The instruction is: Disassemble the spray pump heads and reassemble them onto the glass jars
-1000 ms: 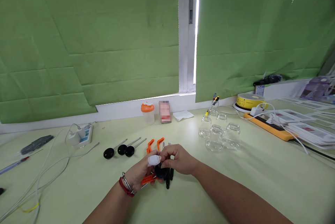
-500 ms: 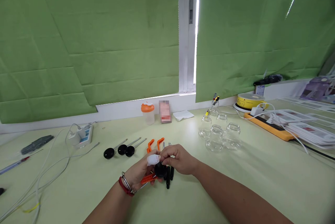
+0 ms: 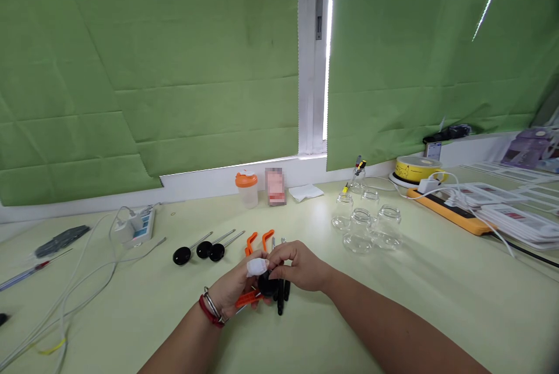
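Note:
My left hand (image 3: 238, 285), with a white wrapping round one finger, is closed around a black round cap (image 3: 267, 284) on a thin metal rod. An orange plastic handle (image 3: 247, 298) shows in the same grip. My right hand (image 3: 297, 268) pinches at the cap's upper edge; anything small between those fingertips is hidden. Just below and beside the fingers lie black-handled pieces (image 3: 280, 299), partly covered. Two orange bent handles (image 3: 268, 239) rest behind the hands. To the left lie several similar black round caps (image 3: 182, 256) with metal rods.
Several clear glass jars (image 3: 360, 233) stand right of the hands. Behind are an orange-lidded cup (image 3: 247, 190) and a white tissue (image 3: 305, 192). White cables (image 3: 114, 266) run from a power strip (image 3: 144, 228) on the left. An orange power strip (image 3: 454, 212) lies right.
Both hands stay in almost the same place. The right fingers have shifted very slightly at the black cap, and the cap has turned or tilted a little.

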Available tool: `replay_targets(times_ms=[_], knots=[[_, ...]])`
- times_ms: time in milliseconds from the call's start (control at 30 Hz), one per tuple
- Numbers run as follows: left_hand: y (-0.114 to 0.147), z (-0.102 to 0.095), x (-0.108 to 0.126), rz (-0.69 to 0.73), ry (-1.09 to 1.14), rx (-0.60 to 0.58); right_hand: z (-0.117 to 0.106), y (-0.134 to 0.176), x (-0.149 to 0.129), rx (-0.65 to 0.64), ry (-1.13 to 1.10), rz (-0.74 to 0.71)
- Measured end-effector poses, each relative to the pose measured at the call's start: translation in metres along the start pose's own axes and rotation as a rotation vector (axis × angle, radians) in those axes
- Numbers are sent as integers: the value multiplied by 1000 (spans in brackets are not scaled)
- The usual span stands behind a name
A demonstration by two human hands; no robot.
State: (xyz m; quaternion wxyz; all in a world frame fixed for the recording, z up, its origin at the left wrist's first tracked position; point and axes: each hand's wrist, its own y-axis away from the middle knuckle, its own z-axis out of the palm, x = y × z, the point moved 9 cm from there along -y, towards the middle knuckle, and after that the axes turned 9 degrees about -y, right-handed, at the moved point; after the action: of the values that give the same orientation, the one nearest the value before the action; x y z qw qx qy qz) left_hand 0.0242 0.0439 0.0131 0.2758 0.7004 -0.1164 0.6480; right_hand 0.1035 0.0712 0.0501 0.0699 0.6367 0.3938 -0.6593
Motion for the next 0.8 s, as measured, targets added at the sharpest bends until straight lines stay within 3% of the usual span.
replay_targets(times_ms=[800], knots=[[0, -4, 0, -12, -59, 23, 3, 0, -14, -24, 149, -100]])
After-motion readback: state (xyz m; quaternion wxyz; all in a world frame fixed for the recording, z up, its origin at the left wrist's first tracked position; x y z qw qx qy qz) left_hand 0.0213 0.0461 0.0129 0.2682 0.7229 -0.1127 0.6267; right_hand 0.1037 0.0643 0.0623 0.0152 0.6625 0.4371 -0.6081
